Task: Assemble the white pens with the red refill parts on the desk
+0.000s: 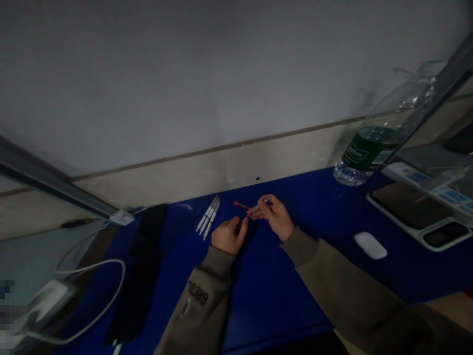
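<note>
My right hand (275, 217) grips a slim pen (263, 202) with its fingers, and the pen's upper end sticks out above the index finger. My left hand (229, 234) is closed, thumb and fingertips pinched at the pen's lower end. The exact part between the left fingertips is too small and dark to make out. Just beyond both hands a red pen (239, 204) lies on the blue table (273, 296), partly hidden by the right fingers. Several white pens (209, 217) with dark ends lie side by side to the left of my left hand.
A black flat object (138, 286) and a white cable (123, 281) lie on the left. On the right are a white mouse-shaped object (370, 245), a scale-like device (414, 207) and a large clear bottle (369, 148). A wall (221, 167) bounds the table's far edge.
</note>
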Available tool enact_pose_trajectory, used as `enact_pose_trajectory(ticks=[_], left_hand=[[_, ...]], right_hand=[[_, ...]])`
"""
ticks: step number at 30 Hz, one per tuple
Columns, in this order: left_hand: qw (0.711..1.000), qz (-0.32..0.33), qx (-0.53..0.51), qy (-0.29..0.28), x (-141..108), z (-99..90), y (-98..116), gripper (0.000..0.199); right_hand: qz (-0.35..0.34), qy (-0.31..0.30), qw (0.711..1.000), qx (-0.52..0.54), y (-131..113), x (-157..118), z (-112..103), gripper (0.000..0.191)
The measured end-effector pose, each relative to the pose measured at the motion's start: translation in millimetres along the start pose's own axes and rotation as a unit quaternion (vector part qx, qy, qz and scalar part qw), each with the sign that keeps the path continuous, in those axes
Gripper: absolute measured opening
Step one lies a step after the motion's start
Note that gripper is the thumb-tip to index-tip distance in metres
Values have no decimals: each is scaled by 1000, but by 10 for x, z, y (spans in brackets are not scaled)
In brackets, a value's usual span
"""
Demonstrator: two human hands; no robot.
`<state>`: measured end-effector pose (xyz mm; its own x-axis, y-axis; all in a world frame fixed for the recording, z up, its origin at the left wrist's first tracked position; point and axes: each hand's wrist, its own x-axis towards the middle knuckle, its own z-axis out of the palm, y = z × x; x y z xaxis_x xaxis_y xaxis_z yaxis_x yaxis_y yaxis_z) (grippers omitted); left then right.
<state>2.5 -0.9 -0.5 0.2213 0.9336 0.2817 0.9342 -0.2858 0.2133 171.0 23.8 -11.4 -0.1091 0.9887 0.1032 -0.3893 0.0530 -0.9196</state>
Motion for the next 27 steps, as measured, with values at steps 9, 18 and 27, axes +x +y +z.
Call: enact_pose_trajectory(ticks=[9,18,27], left_hand=[[1000,9,-2,5,1,8,-8,42],[1000,26,-4,-4,-1,35,-26,41],[995,83,-45,-44,-11,30,-1,23]], right_hand=[[29,-16,999,8,37,0,12,33],[42,-22,999,-21,66,-7,22,31],[25,-46,995,-90,57,-19,14,28]])
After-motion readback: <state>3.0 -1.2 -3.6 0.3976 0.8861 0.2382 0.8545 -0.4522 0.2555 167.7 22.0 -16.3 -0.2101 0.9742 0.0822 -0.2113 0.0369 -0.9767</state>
